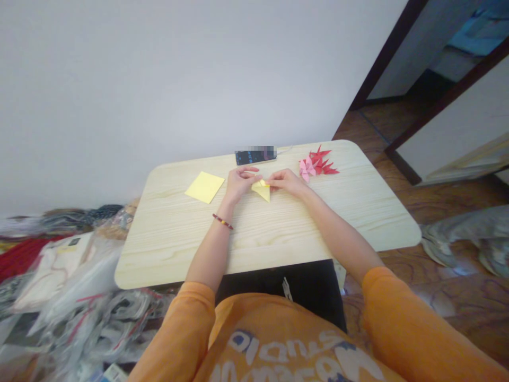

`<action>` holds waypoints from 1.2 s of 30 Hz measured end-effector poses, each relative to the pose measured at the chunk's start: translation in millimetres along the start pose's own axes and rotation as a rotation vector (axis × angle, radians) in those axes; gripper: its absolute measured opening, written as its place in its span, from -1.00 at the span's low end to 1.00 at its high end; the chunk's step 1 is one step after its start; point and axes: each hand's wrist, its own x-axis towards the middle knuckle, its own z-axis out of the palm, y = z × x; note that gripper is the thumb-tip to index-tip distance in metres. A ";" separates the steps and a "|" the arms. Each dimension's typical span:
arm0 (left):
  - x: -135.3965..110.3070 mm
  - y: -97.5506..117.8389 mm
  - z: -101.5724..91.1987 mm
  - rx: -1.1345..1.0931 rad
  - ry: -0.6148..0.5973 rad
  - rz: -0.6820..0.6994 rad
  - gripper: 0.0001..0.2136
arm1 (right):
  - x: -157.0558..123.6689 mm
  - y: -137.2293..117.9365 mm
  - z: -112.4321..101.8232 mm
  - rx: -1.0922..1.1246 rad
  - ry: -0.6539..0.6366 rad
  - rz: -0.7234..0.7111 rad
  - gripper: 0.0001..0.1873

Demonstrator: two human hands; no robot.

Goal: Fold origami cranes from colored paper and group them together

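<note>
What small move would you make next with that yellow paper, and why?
Probably crease the fold firmly. The left hand and right hand both grip the top of the folded yellow paper, and the neat red and pink origami figures nearby suggest that sharp folds matter.

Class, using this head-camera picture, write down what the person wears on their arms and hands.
Orange sleeves end near the elbows, leaving the forearms bare. A thin, dark red beaded bracelet with a yellow section circles the left arm at the wrist. The left hand and right hand wear no gloves.
</note>
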 end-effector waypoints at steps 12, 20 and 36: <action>-3.5 2.4 -2.9 0.016 -0.158 -0.057 -0.62 | 0.4 3.4 -2.0 -0.024 -0.034 -0.034 -0.72; 1.3 -1.7 -2.0 0.018 0.027 0.054 -0.70 | -0.2 3.8 4.7 0.123 0.095 -0.054 -0.61; -2.2 -2.4 4.6 -0.105 -0.155 -0.013 -0.68 | 9.0 17.3 0.4 0.323 0.266 -0.106 -0.58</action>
